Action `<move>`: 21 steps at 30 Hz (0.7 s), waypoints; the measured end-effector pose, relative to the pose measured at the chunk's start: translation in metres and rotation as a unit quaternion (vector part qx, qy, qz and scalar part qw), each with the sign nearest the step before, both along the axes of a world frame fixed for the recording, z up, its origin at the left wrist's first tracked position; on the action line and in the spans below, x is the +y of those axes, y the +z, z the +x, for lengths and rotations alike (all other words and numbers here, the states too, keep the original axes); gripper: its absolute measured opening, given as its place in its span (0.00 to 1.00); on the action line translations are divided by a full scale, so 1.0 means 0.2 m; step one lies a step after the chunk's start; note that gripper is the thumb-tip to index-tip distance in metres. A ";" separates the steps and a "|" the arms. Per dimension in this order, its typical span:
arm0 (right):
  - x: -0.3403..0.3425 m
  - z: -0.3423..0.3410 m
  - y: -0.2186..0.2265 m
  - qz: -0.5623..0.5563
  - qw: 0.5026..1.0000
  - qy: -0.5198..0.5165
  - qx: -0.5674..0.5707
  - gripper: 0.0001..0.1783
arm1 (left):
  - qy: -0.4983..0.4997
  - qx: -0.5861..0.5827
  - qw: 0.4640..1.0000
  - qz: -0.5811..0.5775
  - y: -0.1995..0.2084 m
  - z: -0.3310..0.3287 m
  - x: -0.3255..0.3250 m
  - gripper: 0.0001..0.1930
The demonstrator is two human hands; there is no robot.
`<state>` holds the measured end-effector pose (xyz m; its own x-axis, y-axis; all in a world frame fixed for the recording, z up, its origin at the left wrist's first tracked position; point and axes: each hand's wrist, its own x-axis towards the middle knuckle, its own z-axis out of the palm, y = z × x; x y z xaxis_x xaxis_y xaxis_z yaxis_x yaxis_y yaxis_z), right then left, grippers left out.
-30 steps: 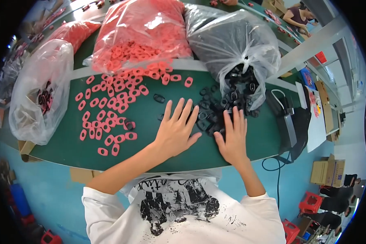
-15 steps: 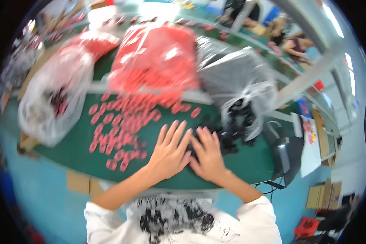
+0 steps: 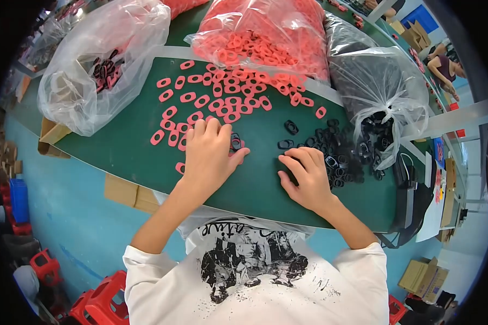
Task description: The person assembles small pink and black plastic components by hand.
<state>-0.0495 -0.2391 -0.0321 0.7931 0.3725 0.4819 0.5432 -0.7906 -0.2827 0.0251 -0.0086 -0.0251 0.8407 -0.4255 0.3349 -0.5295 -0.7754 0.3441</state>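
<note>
My left hand (image 3: 207, 154) is over the near edge of the scattered red oval plastic rings (image 3: 232, 101). Its fingers bend downward with their tips hidden, while the thumb points out to the right. Between thumb and forefinger shows a black oval piece (image 3: 235, 142) with red beside it; whether the hand grips it I cannot tell. Further right, my right hand (image 3: 308, 177) rests low at the left edge of a heap of black oval plastic pieces (image 3: 339, 157). Its fingers are bent and apart from the thumb, with nothing visible between them. A loose black piece (image 3: 285, 144) lies just beyond its forefinger.
A clear bag of red rings (image 3: 265, 32) spills onto the green table (image 3: 130, 130). Left stands an open clear bag (image 3: 78, 81) with dark and red pieces; right, a bag of black pieces (image 3: 379, 81). A black bag (image 3: 412, 203) sits at the right edge. Red stools (image 3: 106, 298) stand below.
Both hands were side by side, flat with fingers stretched; now they are apart, left by the red rings and right by the black pieces, with fingers bent. The view has shifted.
</note>
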 end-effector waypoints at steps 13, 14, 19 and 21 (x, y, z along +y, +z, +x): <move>0.10 0.02 -0.03 0.051 0.991 0.118 0.022 0.18 | -0.034 0.201 0.948 -0.244 0.19 0.06 0.17 0.17; 0.10 0.02 -0.03 0.036 0.991 0.125 0.018 0.18 | -0.028 0.203 0.949 -0.239 0.16 0.05 0.19 0.17; 0.10 -0.04 -0.05 0.048 0.986 0.158 0.016 0.18 | -0.062 0.262 0.924 -0.272 0.09 -0.02 0.18 0.15; 0.09 -0.06 -0.07 0.046 0.983 0.175 0.024 0.18 | -0.048 0.329 0.889 -0.316 0.11 -0.01 0.15 0.14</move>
<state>-0.0609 -0.2205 -0.0464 0.6474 0.5828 0.4912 0.7611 -0.5279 -0.3769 0.0239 0.0217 -0.0022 0.9132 -0.4071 -0.0177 -0.1057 -0.2787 0.9545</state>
